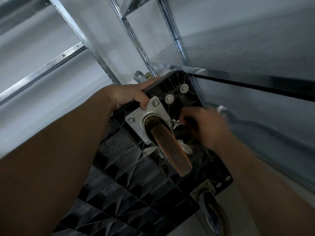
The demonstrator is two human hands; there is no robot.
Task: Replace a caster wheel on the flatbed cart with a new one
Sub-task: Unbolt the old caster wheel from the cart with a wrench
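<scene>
The black flatbed cart stands tipped up, its ribbed underside facing me. A worn brown caster wheel sits on a silver mounting plate bolted at the cart's upper corner. My left hand grips the cart's top edge beside the plate, fingers curled over it. My right hand is blurred at the plate's right side, holding a small wrench against a bolt there. A second caster sits at the lower right corner.
Metal shelving uprights and a shelf edge stand right behind the cart. A grey cable with a white end trails along the surface at right. Crumpled clear plastic lies behind the wheel.
</scene>
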